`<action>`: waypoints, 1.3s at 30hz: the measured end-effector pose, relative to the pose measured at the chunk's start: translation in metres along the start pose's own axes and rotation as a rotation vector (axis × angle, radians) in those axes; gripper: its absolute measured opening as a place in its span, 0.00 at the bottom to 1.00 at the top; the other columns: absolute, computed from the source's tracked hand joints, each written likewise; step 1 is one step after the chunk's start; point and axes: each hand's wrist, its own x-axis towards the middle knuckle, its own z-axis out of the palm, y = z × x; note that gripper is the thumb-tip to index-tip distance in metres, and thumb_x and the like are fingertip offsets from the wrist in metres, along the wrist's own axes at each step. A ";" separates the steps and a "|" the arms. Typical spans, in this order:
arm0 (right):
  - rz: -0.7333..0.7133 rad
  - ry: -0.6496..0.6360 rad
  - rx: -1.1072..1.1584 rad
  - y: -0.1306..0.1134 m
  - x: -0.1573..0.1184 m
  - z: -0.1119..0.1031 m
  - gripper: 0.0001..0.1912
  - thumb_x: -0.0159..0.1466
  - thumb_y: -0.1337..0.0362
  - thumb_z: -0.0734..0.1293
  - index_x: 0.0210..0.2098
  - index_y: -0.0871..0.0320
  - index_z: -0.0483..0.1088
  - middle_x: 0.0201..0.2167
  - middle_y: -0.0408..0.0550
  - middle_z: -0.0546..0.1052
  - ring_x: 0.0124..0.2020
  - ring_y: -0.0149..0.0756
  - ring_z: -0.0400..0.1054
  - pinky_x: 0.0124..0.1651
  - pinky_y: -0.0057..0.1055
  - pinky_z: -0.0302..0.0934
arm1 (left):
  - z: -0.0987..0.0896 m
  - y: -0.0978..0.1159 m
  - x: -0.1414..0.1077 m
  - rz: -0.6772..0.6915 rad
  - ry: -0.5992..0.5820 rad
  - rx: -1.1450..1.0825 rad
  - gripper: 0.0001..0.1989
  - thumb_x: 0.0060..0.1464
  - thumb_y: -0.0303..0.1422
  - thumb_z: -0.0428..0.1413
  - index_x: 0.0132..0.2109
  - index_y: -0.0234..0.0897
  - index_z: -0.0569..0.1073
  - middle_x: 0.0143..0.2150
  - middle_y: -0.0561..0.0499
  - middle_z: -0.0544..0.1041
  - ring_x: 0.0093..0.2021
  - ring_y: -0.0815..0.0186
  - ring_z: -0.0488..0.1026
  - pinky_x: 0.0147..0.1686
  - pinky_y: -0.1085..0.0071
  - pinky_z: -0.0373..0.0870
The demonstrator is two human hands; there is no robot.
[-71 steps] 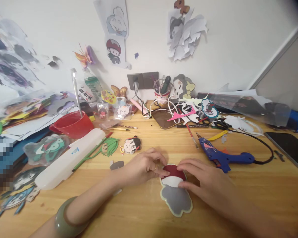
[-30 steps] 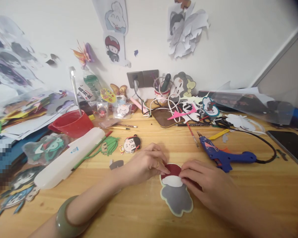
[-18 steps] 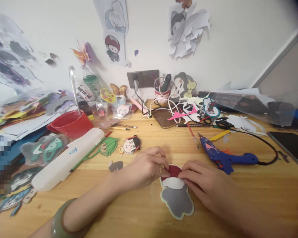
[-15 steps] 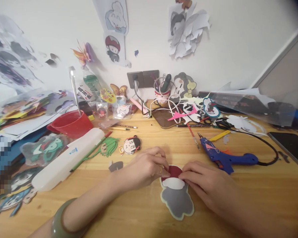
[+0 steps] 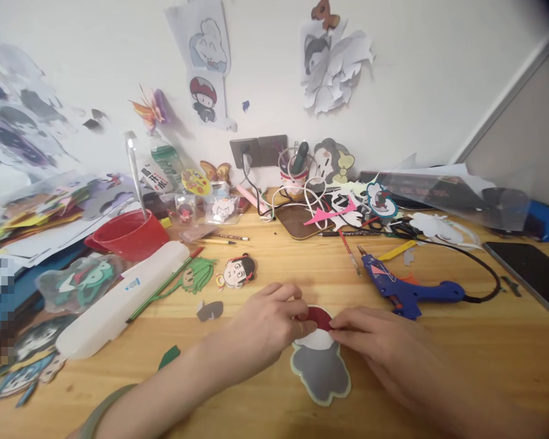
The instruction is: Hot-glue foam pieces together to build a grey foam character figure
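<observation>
On the wooden table lies a layered paper cutout [image 5: 322, 373] with a grey lower part and a pale green border. At its top is a dark red piece [image 5: 319, 317], with a white piece [image 5: 318, 339] between red and grey. My left hand [image 5: 274, 314] is curled, its fingertips pressed on the left side where red and white meet. My right hand [image 5: 375, 335] has thumb and fingers drawn together at the right edge of the same pieces. The hands partly cover the cutout's upper edges.
A blue hot glue gun [image 5: 412, 292] lies to the right, its cord curving back, near a phone [image 5: 528, 268]. To the left are a white case [image 5: 123, 302], a red pot [image 5: 130, 235] and paper figures. Cables and paper scraps clutter the back.
My left fingertips have shifted onto the white piece's upper left edge, covering more of it. My right hand stays at the right edge. The view has moved slightly.
</observation>
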 end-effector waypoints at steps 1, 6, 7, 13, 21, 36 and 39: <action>0.000 0.004 0.004 0.000 -0.001 0.001 0.22 0.59 0.78 0.55 0.43 0.50 0.70 0.37 0.43 0.74 0.36 0.36 0.67 0.36 0.33 0.62 | 0.000 -0.001 0.000 -0.006 -0.007 -0.009 0.11 0.61 0.28 0.45 0.42 0.37 0.72 0.34 0.51 0.72 0.41 0.61 0.63 0.38 0.65 0.62; -0.003 -0.031 0.048 -0.002 0.001 -0.005 0.22 0.57 0.78 0.56 0.43 0.51 0.71 0.39 0.42 0.75 0.37 0.34 0.69 0.36 0.30 0.63 | 0.001 -0.005 0.003 -0.020 0.039 -0.068 0.13 0.60 0.33 0.48 0.31 0.36 0.74 0.34 0.50 0.72 0.39 0.63 0.64 0.36 0.68 0.62; 0.001 -0.026 0.050 -0.002 0.001 -0.008 0.20 0.58 0.77 0.56 0.41 0.52 0.71 0.38 0.42 0.75 0.36 0.34 0.69 0.36 0.29 0.63 | 0.002 -0.006 0.003 -0.019 0.046 -0.080 0.13 0.59 0.34 0.49 0.30 0.36 0.74 0.34 0.50 0.72 0.39 0.63 0.64 0.36 0.68 0.62; 0.108 0.266 0.004 0.008 0.004 -0.029 0.13 0.63 0.70 0.56 0.40 0.55 0.71 0.38 0.43 0.77 0.38 0.34 0.70 0.40 0.31 0.63 | 0.006 -0.009 0.003 0.027 0.061 -0.104 0.09 0.58 0.33 0.51 0.39 0.38 0.75 0.37 0.49 0.73 0.40 0.63 0.64 0.38 0.68 0.62; 0.211 0.292 0.067 0.006 0.006 -0.034 0.09 0.62 0.66 0.61 0.37 0.53 0.72 0.36 0.40 0.77 0.37 0.34 0.70 0.39 0.30 0.61 | 0.008 -0.022 0.006 0.101 0.052 -0.257 0.09 0.55 0.34 0.54 0.42 0.39 0.75 0.39 0.49 0.74 0.42 0.64 0.64 0.43 0.70 0.61; -0.032 0.050 -0.024 -0.014 0.011 0.002 0.06 0.62 0.69 0.63 0.32 0.57 0.71 0.32 0.43 0.73 0.36 0.33 0.65 0.37 0.29 0.57 | 0.004 -0.027 0.006 0.146 0.036 -0.359 0.09 0.53 0.26 0.55 0.42 0.38 0.76 0.38 0.49 0.73 0.43 0.67 0.64 0.47 0.70 0.59; -0.075 0.060 -0.057 -0.013 0.011 0.004 0.06 0.62 0.69 0.63 0.32 0.58 0.71 0.32 0.44 0.73 0.36 0.34 0.65 0.37 0.30 0.57 | 0.005 -0.029 0.007 0.178 0.036 -0.390 0.08 0.54 0.27 0.55 0.41 0.38 0.76 0.37 0.49 0.73 0.42 0.68 0.64 0.48 0.70 0.59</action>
